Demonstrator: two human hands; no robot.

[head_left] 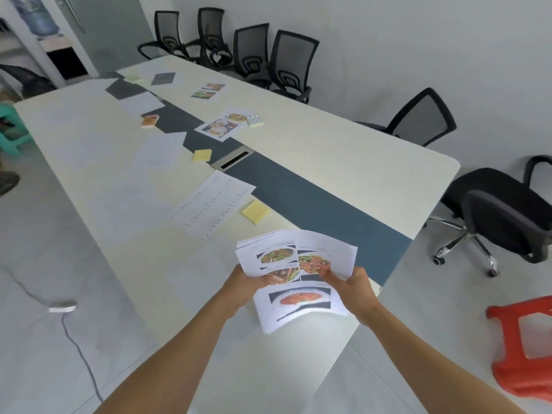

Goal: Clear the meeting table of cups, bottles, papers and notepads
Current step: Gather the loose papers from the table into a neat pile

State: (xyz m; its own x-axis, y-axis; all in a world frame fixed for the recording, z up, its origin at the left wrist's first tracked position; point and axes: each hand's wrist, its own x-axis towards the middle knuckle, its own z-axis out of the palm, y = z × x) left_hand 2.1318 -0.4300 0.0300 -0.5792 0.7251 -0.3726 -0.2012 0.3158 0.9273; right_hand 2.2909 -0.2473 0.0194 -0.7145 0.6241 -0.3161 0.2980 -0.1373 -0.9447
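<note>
Both hands low centre of frame, over near table (343,162) end. Left hand (245,283) and right hand (352,283) gripping stack of food-photo papers (298,255), held above tabletop. Another photo sheet (298,303) just below stack, between the wrists; possibly lying on table, hard to tell. Printed list sheet (212,204) mid-frame, yellow sticky pad (254,211) just beside it. Second yellow pad (202,154) further up. More photo sheets (221,125) and plain papers toward upper left. Black chairs (294,59) along wall, top. Red stool (525,348) lower right.
</note>
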